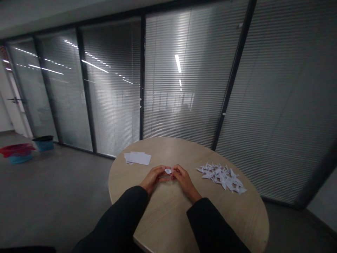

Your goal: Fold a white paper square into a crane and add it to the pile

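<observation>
Between my two hands is a small folded piece of white paper [167,171], held just above the wooden table [163,225]. My left hand [155,177] pinches its left side with thumb and fingers. From the other side, my right hand [182,178] grips the right edge with its fingertips closed. The fingers cover part of the paper, and its exact folded shape is too small to make out. A heap of folded white paper pieces [222,176], pointed like paper cranes, lies to the right of my right hand. Flat white paper sheets [140,158] overlap at the left, beyond my left hand.
The table's rounded edge curves around the far side and right. Behind it stands a glass partition [181,80] with blinds and dark frames. On the floor at far left are a bin with a red liner [18,153] and a blue bin with a black liner [44,143].
</observation>
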Demonstrator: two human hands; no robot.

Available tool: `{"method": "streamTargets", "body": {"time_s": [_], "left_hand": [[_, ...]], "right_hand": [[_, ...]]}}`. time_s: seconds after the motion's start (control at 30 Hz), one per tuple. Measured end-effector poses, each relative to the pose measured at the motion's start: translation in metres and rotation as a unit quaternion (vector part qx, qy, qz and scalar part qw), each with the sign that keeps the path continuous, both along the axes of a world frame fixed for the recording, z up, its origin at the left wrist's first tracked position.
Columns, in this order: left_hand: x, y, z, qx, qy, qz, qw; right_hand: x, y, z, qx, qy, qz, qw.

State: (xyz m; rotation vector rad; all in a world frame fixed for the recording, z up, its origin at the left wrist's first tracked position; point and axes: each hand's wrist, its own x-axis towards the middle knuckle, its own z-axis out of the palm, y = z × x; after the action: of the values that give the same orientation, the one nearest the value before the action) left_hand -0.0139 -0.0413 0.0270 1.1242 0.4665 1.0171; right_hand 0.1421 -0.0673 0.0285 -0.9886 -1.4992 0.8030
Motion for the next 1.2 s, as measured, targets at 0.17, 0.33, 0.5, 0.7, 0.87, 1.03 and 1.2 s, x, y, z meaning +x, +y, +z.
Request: {"method": "streamTargets", "body": {"time_s": [0.17,0.33,0.5,0.7,0.87,1.03,1.2], "left_hand": [[-0.0002,0.0006,-0.0015,-0.003,-0.005,-0.004,1.0],[0.0,0.0008,-0.0022,-0.002,0.002,0.0,1.0],[0.0,0.0012,-0.0025,-0.001,0.004,-0.003,1.0],[0.0006,0.0014,-0.0037,0.009,0.016,0.005,1.0],[0.0036,0.0024,-0.0059,0.049,0.075,0.045,0.995],[0.0058,0.0033,-0.0076,0.07,0.094,0.036,0.993],[0.0044,0.0023,-0.0065,0.06,0.087,0.027,0.994]], "right_hand": [[-0.0001,-0.0009,0.0012,-0.002,-0.005,0.0,1.0],[-0.0003,-0.0011,0.0004,-0.003,-0.017,0.002,1.0],[-0.0003,-0.0007,-0.0005,0.001,-0.028,0.003,1.0],[-0.001,0.0004,-0.0021,0.007,-0.034,-0.002,0.999],[-0.0019,-0.0002,-0.0063,-0.003,-0.089,-0.012,0.996],[-0.0004,-0.0008,-0.0077,-0.005,-0.114,-0.007,0.993],[-0.0003,0.0007,-0.0076,-0.002,-0.104,-0.016,0.994]]}}
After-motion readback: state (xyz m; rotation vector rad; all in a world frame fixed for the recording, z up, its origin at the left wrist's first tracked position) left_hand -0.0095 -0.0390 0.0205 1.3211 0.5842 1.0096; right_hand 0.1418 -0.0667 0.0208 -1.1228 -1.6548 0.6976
